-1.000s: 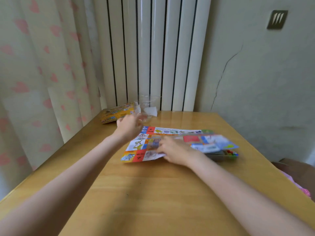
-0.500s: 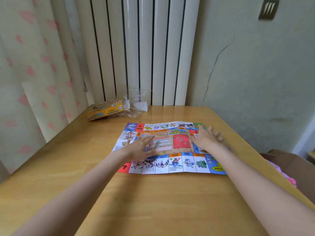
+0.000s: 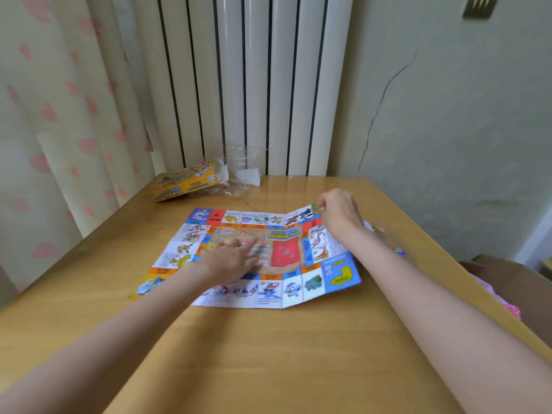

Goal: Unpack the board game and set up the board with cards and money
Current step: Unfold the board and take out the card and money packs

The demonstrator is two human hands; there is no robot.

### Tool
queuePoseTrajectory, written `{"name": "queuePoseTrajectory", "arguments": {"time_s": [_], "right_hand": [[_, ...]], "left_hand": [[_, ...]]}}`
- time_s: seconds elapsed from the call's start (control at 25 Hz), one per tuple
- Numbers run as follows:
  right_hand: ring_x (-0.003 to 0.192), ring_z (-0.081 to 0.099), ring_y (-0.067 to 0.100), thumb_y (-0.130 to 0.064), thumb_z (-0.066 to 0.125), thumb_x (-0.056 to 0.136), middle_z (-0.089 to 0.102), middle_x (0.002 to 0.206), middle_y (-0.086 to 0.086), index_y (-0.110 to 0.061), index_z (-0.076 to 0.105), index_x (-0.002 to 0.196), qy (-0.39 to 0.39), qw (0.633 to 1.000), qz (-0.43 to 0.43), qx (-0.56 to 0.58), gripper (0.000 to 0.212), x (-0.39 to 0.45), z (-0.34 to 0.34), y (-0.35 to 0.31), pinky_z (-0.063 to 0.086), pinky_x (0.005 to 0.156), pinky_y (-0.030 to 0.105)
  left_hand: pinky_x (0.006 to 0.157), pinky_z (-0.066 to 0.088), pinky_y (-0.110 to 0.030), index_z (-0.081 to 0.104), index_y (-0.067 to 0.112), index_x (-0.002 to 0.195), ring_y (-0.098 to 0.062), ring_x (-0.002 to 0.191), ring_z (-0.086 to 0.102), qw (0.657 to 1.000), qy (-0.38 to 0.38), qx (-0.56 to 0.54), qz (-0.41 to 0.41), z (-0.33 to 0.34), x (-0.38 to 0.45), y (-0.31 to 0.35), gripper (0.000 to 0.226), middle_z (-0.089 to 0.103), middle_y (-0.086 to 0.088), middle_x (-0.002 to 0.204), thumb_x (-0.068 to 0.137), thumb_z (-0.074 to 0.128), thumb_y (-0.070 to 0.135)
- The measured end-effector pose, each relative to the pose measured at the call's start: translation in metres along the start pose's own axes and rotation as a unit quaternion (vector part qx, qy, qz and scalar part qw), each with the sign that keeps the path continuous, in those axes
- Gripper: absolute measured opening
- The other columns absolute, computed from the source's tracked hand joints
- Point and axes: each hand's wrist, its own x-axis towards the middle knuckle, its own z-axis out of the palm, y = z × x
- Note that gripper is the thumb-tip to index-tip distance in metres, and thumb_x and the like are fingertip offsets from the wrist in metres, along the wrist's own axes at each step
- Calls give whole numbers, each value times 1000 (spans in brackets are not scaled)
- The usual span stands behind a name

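Board (image 3: pixel 277 252): unfolded paper sheet on the table (image 3: pixel 268 354), under both hands; right panel raised along its crease, not yet flat.
Risk, judged: could spring back or slide if pressure eases; thin paper might tear at the pinched corner if pulled hard.
Left hand (image 3: pixel 231 258): fingers spread straight, pressing the sheet's middle, gripping nothing.
Right hand (image 3: pixel 339 213): fingers curled, pinching the far right corner.
Loose pieces (image 3: pixel 398 251): small, blurred, just right of the right forearm; could get swept off the edge.
Box (image 3: pixel 185 183): well beyond the left hand, beside clear wrapping (image 3: pixel 242 171).
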Motion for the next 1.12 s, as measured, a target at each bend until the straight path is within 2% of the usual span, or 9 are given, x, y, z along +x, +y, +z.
{"name": "queuePoseTrajectory", "arguments": {"time_s": [0.2,0.36,0.52,0.6,0.68,0.8,0.88,1.0,1.12], "right_hand": [[125,42,32,-18,50,92,55,128,12,-13,59,121,-206,976,-67,3,31,-19,44,-34,40,100,37],[137,28,27,-43,40,96,33,148,6,-18,35,141,-312,939,-129,-57,52,-36,64,-39,15,112,50],[139,28,23,-41,36,97,33,149,4,-18,32,142,-316,929,-158,-113,51,-34,56,-30,-2,113,54],[137,30,24,-37,40,97,38,146,4,-20,38,140,-306,928,-174,-124,46,-29,48,-19,1,115,51],[134,33,27,-29,44,95,43,139,7,-20,48,132,-211,960,-159,-94,38,-21,40,-3,12,114,44],[129,30,36,-32,48,92,35,137,13,-18,42,132,-70,994,40,-73,42,-3,26,32,22,109,42],[130,28,40,-44,56,86,26,143,17,-17,32,136,-122,976,170,-66,62,1,20,56,23,106,43],[126,38,37,-42,71,75,27,140,17,-15,32,136,-148,966,211,-13,77,7,19,73,31,100,40],[117,50,36,-11,66,81,34,135,15,-12,43,131,-65,953,256,147,55,28,21,76,40,90,32]], "left_hand": [[100,34,-59,17,37,145,-44,135,16,971,-90,216,-38,-16,-39,-49,45,-1,0,158,100,19,42],[104,31,-57,11,38,146,-42,137,17,986,-60,144,-63,-20,-51,-52,56,8,-1,157,95,22,57],[109,6,-66,4,50,144,-44,141,-5,998,-26,56,1,-12,-33,-13,65,-9,-3,158,86,26,70],[109,1,-67,2,51,143,-46,140,-10,998,-39,43,36,-11,-21,11,66,-15,-2,157,85,25,72],[109,-2,-65,0,51,144,-46,140,-10,996,-60,35,48,-7,-8,31,68,-15,0,157,84,24,73],[110,-2,-65,-1,49,144,-45,140,-10,993,-87,27,71,-7,4,57,69,-12,1,157,84,25,73],[110,4,-64,1,47,145,-44,141,-8,992,-107,20,71,-15,8,67,70,-9,1,158,85,28,72],[111,19,-51,7,40,148,-34,144,8,985,-140,44,85,-29,14,74,71,2,-4,158,88,36,65],[110,27,-51,14,36,147,-26,140,26,990,-84,36,111,-39,29,79,68,16,-5,155,89,44,57]]}}
